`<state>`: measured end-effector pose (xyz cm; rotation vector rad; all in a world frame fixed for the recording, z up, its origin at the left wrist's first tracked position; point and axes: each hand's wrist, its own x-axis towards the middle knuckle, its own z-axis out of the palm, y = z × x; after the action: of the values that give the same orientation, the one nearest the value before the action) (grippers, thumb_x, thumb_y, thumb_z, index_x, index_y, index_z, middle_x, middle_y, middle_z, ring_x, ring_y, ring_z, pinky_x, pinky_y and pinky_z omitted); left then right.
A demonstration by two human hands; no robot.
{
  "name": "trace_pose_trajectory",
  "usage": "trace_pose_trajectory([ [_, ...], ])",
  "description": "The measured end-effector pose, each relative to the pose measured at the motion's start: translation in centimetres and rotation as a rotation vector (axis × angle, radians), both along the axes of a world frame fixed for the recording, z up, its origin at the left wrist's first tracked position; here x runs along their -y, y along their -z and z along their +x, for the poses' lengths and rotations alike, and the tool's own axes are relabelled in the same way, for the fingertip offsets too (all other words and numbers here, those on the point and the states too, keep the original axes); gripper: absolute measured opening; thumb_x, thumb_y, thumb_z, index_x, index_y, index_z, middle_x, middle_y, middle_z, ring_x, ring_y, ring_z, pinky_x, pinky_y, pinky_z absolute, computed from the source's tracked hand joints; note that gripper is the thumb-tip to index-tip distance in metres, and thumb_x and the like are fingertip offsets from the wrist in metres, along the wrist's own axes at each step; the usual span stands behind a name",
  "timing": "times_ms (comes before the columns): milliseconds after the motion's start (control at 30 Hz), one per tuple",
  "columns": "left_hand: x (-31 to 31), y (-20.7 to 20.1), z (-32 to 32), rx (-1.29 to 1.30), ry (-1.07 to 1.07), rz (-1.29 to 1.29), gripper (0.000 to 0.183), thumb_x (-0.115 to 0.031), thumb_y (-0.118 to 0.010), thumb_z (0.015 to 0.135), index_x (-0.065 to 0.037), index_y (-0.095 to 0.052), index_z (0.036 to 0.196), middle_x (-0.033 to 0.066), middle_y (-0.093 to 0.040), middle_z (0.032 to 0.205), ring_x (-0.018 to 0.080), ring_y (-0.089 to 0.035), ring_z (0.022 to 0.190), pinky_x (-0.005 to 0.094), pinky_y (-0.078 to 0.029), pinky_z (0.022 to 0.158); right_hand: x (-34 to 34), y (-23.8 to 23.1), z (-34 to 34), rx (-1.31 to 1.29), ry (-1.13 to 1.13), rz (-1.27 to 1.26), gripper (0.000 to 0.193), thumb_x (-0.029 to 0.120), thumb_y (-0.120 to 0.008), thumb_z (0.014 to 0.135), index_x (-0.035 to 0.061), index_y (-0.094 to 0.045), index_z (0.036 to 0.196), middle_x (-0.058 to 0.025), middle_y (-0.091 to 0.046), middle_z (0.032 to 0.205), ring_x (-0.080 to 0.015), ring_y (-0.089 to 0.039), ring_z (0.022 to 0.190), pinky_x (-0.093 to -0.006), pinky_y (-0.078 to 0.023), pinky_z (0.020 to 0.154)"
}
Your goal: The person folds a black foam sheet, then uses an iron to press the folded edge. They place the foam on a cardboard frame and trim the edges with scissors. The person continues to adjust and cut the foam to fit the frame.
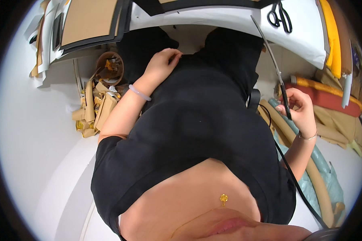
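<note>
Gripping a likely light, stiff metal tool (277, 68) wisely by its handle (285, 96): right fingers (301, 95), mid-right of frame; left fingers (171, 52) half-curled

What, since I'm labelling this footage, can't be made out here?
All in the head view:
Left hand: palm and anything in it, hidden by its own back.
Long metal tool: tip too small to tell its shape.
Scissors: blades, cut off by the upper edge.
Brown bin: bottom, hidden by scraps.
</note>
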<state>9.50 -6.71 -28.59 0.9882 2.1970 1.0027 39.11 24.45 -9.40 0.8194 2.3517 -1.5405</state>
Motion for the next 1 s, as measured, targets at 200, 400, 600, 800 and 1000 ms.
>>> trace_pose_trajectory([
  [200,1.2,-5.0,-2.4,-0.348,-0.357,0.69,0.002,0.002,-0.061,0.097,0.002,-0.063,0.098,0.0123,-0.068,0.096,0.0191,-0.066,0.085,0.0297,-0.053,0.08,0.7,-4.4,-7.2,-0.153,-0.401,0.682,0.039,0.015,-0.091,0.071,0.0034,-0.061,0.091,-0.0053,-0.056,0.07,-0.0178,-0.053,0.061,-0.0294,-0.045,0.058],
  [400,2.1,-8.2,-5.9,-0.512,-0.536,0.758,0.022,-0.005,-0.059,0.105,0.001,-0.057,0.126,0.0131,-0.068,0.121,0.0178,-0.067,0.108,0.0297,-0.052,0.096,-0.3,-4.5,-14.9,-0.173,-0.598,0.965,0.051,0.033,-0.088,0.075,0.0022,-0.065,0.109,-0.0136,-0.069,0.095,-0.0288,-0.068,0.08,-0.0371,-0.054,0.073],
  [600,1.7,-10.8,-6.6,-0.55,-0.47,0.465,0.049,-0.008,-0.076,0.091,-0.001,-0.056,0.135,0.0204,-0.064,0.129,0.0308,-0.065,0.119,0.038,-0.051,0.101,-1.1,-0.1,-19.8,-0.182,-0.72,1.019,0.058,0.035,-0.087,0.076,0.0015,-0.064,0.118,-0.0144,-0.068,0.097,-0.0299,-0.067,0.083,-0.0372,-0.054,0.074],
  [800,0.6,-13.0,-9.3,-0.568,-0.18,0.466,0.1,-0.012,-0.092,0.073,0.004,-0.033,0.153,0.0277,-0.047,0.149,0.0381,-0.048,0.141,0.0414,-0.042,0.115,-2.0,1.3,-22.0,-0.201,-0.791,1.004,0.059,0.034,-0.086,0.078,0.001,-0.063,0.12,-0.0144,-0.068,0.099,-0.0294,-0.065,0.083,-0.0352,-0.053,0.076],
  [1000,-1.1,-15.5,-15.2,-0.164,0.128,0.486,0.128,-0.005,-0.097,0.062,0.004,-0.015,0.161,0.0248,-0.023,0.167,0.0295,-0.024,0.155,0.0394,-0.026,0.125,-2.4,0.9,-20.5,-0.238,-0.716,0.911,0.054,0.03,-0.089,0.074,0.0015,-0.064,0.112,-0.014,-0.067,0.093,-0.0294,-0.065,0.078,-0.0355,-0.053,0.072],
])
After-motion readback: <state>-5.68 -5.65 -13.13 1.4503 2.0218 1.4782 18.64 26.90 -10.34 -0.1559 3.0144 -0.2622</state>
